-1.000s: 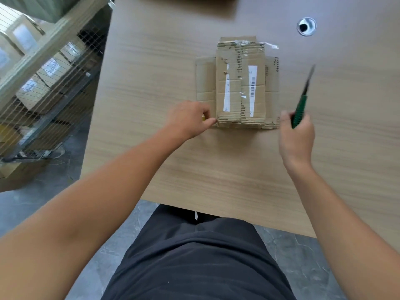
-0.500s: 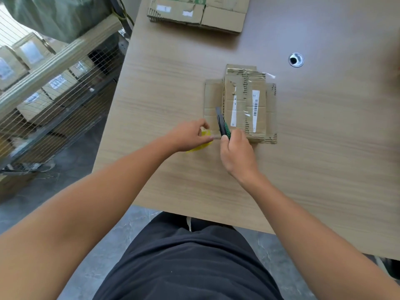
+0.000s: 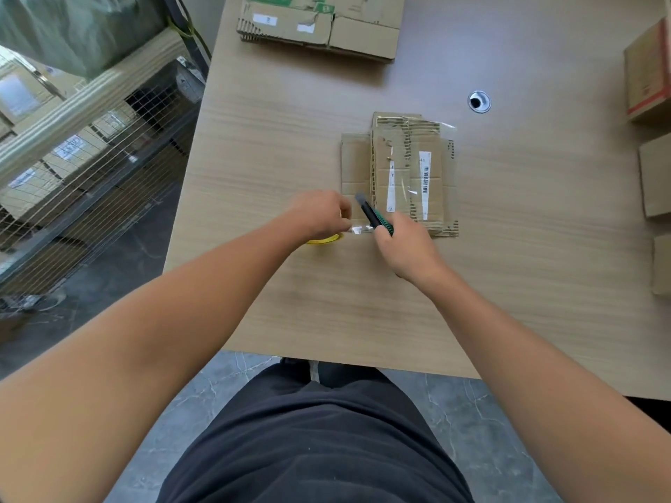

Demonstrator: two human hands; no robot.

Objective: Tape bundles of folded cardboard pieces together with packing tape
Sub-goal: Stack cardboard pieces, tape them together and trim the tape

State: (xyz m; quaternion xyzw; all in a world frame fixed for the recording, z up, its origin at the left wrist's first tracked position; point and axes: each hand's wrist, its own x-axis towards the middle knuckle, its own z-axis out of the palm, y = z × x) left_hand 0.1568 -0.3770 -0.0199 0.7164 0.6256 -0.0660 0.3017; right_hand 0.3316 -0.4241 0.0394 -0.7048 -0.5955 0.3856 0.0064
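Hands: two, both over the near-centre tabletop (image 3: pixel 326 306). The left hand (image 3: pixel 319 216) has its grip curled round one packing tape roll (image 3: pixel 325 240), whose yellow rim shows beneath the palm. One clear tape strip (image 3: pixel 361 230) runs from that hand toward the bundle. The right hand (image 3: pixel 406 248) has its grip clamped on one green-and-black utility knife (image 3: pixel 374 216), tip pointing away and left, meeting the strip. Just beyond lies one cardboard bundle (image 3: pixel 403 172), flat at mid-tabletop and wrapped in clear tape. Farther back sits one metal cable grommet (image 3: pixel 479 101). Three brown boxes (image 3: pixel 648 70) line the right edge. One stack of flattened cartons (image 3: pixel 319 27) lies at the far edge. Left of the tabletop, one wire-mesh cage (image 3: pixel 109 147) holds labelled cartons, number unclear.
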